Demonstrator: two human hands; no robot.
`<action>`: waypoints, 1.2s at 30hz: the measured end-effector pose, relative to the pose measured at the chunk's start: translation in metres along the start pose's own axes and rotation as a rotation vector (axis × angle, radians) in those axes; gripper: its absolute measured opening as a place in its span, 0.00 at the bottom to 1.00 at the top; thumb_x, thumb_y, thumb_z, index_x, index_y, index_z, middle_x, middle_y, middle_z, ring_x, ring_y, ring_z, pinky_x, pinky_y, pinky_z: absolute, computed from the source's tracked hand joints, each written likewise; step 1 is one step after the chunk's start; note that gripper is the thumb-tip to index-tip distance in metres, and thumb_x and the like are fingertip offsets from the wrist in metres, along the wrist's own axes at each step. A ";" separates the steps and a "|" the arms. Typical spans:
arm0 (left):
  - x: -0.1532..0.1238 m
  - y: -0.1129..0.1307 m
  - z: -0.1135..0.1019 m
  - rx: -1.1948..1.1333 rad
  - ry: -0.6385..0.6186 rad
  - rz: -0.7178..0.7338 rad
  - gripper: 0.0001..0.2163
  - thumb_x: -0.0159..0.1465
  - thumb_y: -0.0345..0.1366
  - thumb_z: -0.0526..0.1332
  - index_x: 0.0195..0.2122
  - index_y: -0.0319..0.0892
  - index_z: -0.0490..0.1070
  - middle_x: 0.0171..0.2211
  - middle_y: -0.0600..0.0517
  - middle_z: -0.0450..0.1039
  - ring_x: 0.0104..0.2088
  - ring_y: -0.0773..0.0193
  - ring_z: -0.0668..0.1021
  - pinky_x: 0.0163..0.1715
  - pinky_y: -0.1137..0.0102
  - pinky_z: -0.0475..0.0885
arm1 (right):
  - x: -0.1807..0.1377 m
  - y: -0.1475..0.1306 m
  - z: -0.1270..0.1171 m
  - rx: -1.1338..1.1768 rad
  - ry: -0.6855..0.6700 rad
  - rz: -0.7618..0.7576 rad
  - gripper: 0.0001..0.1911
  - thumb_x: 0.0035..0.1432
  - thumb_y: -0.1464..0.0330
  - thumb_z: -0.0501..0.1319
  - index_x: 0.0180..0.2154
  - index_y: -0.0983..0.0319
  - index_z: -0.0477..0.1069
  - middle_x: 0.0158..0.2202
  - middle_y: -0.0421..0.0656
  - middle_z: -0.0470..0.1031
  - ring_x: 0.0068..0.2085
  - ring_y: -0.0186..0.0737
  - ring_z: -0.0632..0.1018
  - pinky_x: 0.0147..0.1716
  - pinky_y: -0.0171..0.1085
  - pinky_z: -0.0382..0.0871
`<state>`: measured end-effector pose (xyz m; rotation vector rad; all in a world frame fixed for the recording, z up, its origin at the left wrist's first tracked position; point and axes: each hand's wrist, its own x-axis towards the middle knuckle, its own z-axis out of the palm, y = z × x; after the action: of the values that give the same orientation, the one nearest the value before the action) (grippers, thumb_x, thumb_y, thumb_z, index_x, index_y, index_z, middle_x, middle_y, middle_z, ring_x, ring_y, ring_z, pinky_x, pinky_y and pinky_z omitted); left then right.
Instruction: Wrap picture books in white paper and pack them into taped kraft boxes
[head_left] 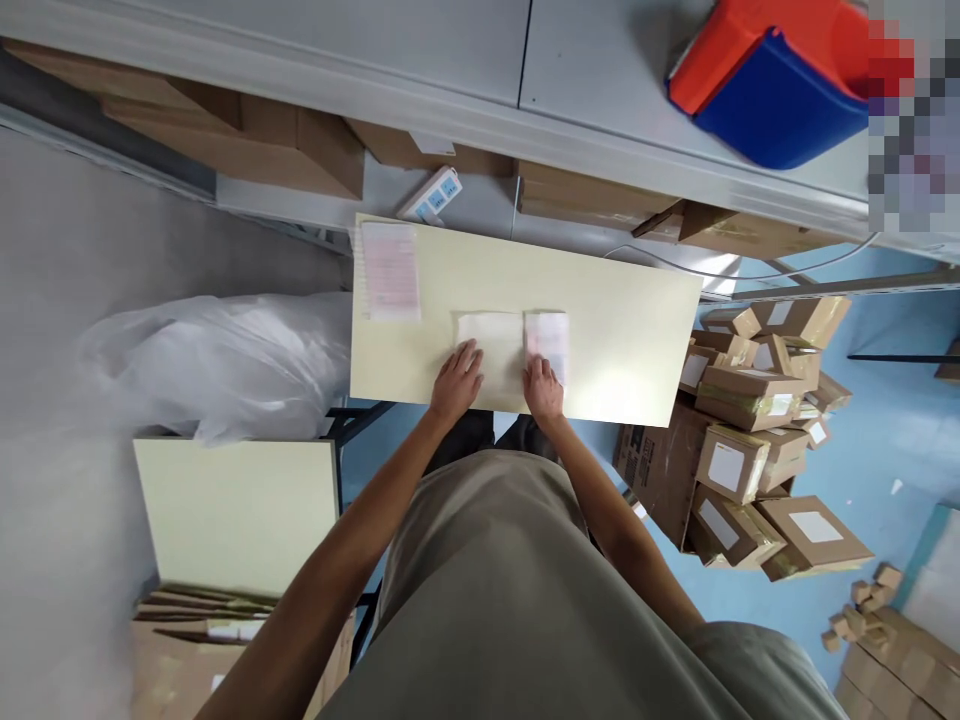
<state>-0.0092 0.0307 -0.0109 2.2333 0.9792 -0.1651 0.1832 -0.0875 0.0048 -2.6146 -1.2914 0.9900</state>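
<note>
My left hand (455, 380) lies on the near left corner of a flat white packet (491, 345) on the pale yellow table (622, 330), fingers stretched forward. My right hand (543, 388) rests at the packet's right side, its fingers on a pink-and-white label (547, 338) that lies against the packet. Whether the right fingers pinch the label or only press on it is unclear. A stack of pink-printed labels (390, 270) lies at the table's far left corner, away from both hands.
A white power strip (433, 194) lies beyond the table. Several taped cardboard boxes (757, 420) are piled on the blue floor at the right. A white plastic bag (217, 360) and a second small table (236, 515) stand at the left. Red and blue bins (772, 80) sit on the grey shelf.
</note>
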 end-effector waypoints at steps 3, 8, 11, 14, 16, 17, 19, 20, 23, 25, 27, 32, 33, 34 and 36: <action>0.000 -0.005 -0.003 0.051 -0.010 0.028 0.28 0.74 0.33 0.53 0.75 0.39 0.65 0.81 0.40 0.54 0.82 0.48 0.56 0.81 0.47 0.52 | -0.008 0.012 -0.004 0.030 0.136 0.089 0.15 0.78 0.61 0.58 0.58 0.62 0.70 0.57 0.56 0.76 0.57 0.56 0.78 0.54 0.49 0.78; -0.005 -0.018 -0.008 0.055 -0.023 0.137 0.28 0.72 0.31 0.54 0.73 0.37 0.68 0.80 0.40 0.57 0.82 0.48 0.57 0.80 0.49 0.57 | -0.008 0.021 -0.010 0.124 0.307 0.312 0.35 0.64 0.60 0.74 0.64 0.68 0.65 0.60 0.63 0.72 0.61 0.63 0.73 0.64 0.54 0.71; -0.009 -0.029 -0.010 0.051 -0.043 0.196 0.27 0.71 0.29 0.54 0.71 0.39 0.71 0.78 0.39 0.62 0.80 0.49 0.61 0.79 0.49 0.58 | 0.000 0.018 -0.010 0.190 0.288 0.444 0.38 0.57 0.62 0.77 0.62 0.67 0.67 0.58 0.61 0.72 0.61 0.64 0.73 0.62 0.54 0.71; -0.010 -0.038 -0.013 0.048 -0.053 0.238 0.26 0.70 0.27 0.55 0.69 0.39 0.73 0.77 0.39 0.63 0.79 0.48 0.62 0.79 0.48 0.58 | 0.004 0.013 -0.013 0.240 0.279 0.518 0.32 0.55 0.62 0.77 0.56 0.63 0.70 0.57 0.58 0.72 0.56 0.60 0.76 0.55 0.50 0.74; -0.010 -0.041 -0.015 0.052 -0.057 0.261 0.26 0.70 0.26 0.55 0.68 0.39 0.74 0.77 0.38 0.63 0.79 0.48 0.63 0.79 0.47 0.59 | -0.001 0.009 -0.019 0.247 0.277 0.524 0.22 0.59 0.64 0.72 0.53 0.61 0.71 0.55 0.54 0.72 0.50 0.54 0.78 0.46 0.45 0.74; -0.010 -0.041 -0.016 0.054 -0.060 0.271 0.25 0.70 0.26 0.54 0.67 0.38 0.74 0.77 0.38 0.63 0.79 0.47 0.63 0.79 0.47 0.59 | -0.005 0.006 -0.023 0.240 0.280 0.516 0.17 0.63 0.65 0.68 0.52 0.61 0.71 0.53 0.52 0.73 0.47 0.51 0.78 0.43 0.43 0.72; -0.009 -0.042 -0.019 0.053 -0.069 0.287 0.25 0.70 0.25 0.55 0.66 0.38 0.75 0.77 0.37 0.63 0.79 0.47 0.63 0.78 0.48 0.59 | -0.018 -0.003 -0.029 0.206 0.290 0.467 0.10 0.67 0.69 0.61 0.50 0.60 0.72 0.51 0.49 0.74 0.43 0.47 0.78 0.38 0.40 0.69; -0.009 -0.042 -0.021 0.051 -0.074 0.293 0.25 0.70 0.25 0.55 0.66 0.38 0.76 0.77 0.37 0.63 0.79 0.47 0.64 0.78 0.48 0.59 | -0.024 -0.010 -0.031 0.184 0.294 0.423 0.09 0.69 0.70 0.58 0.49 0.60 0.72 0.51 0.49 0.75 0.42 0.46 0.78 0.37 0.40 0.67; -0.009 -0.041 -0.025 0.061 -0.086 0.309 0.25 0.69 0.25 0.56 0.66 0.39 0.76 0.77 0.38 0.63 0.78 0.47 0.64 0.78 0.49 0.60 | -0.040 -0.041 -0.027 0.121 0.286 0.271 0.11 0.73 0.69 0.55 0.52 0.59 0.72 0.52 0.48 0.76 0.42 0.44 0.79 0.36 0.38 0.66; -0.010 -0.041 -0.028 0.082 -0.100 0.319 0.25 0.70 0.25 0.56 0.66 0.38 0.76 0.77 0.38 0.63 0.78 0.46 0.65 0.77 0.49 0.61 | -0.042 -0.066 -0.017 0.080 0.241 0.201 0.11 0.75 0.68 0.55 0.54 0.59 0.72 0.53 0.47 0.76 0.43 0.43 0.80 0.36 0.37 0.67; -0.010 -0.042 -0.029 0.098 -0.119 0.317 0.26 0.69 0.25 0.56 0.67 0.38 0.75 0.77 0.37 0.63 0.78 0.45 0.65 0.77 0.48 0.61 | -0.036 -0.091 -0.002 0.029 0.171 0.167 0.11 0.76 0.68 0.56 0.56 0.59 0.71 0.54 0.48 0.77 0.45 0.43 0.81 0.37 0.36 0.69; -0.008 -0.043 -0.032 0.041 -0.143 0.257 0.25 0.69 0.25 0.57 0.67 0.36 0.75 0.75 0.37 0.67 0.76 0.47 0.68 0.78 0.53 0.61 | -0.009 -0.125 0.033 -0.076 0.024 0.167 0.11 0.79 0.72 0.52 0.57 0.62 0.69 0.57 0.54 0.77 0.52 0.47 0.82 0.42 0.38 0.75; -0.008 -0.043 -0.033 0.013 -0.148 0.233 0.25 0.69 0.26 0.58 0.67 0.36 0.76 0.74 0.36 0.68 0.76 0.47 0.69 0.78 0.54 0.61 | -0.006 -0.126 0.036 -0.081 0.014 0.173 0.12 0.79 0.73 0.51 0.57 0.63 0.69 0.57 0.55 0.76 0.53 0.48 0.82 0.44 0.39 0.76; -0.007 -0.043 -0.035 -0.018 -0.150 0.200 0.24 0.69 0.26 0.58 0.66 0.35 0.76 0.74 0.36 0.69 0.75 0.48 0.70 0.77 0.56 0.62 | -0.004 -0.126 0.038 -0.079 0.006 0.176 0.13 0.79 0.73 0.51 0.58 0.63 0.69 0.58 0.56 0.76 0.54 0.48 0.82 0.45 0.39 0.76; -0.006 -0.043 -0.038 -0.077 -0.130 0.088 0.23 0.70 0.28 0.60 0.65 0.36 0.76 0.72 0.36 0.71 0.73 0.49 0.73 0.75 0.58 0.66 | -0.004 -0.121 0.037 -0.057 -0.008 0.167 0.13 0.79 0.73 0.51 0.58 0.62 0.70 0.57 0.55 0.77 0.54 0.49 0.81 0.47 0.41 0.77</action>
<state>-0.0486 0.0715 -0.0030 2.1615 0.8034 -0.2261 0.0769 -0.0205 0.0161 -2.8031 -1.1349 1.0007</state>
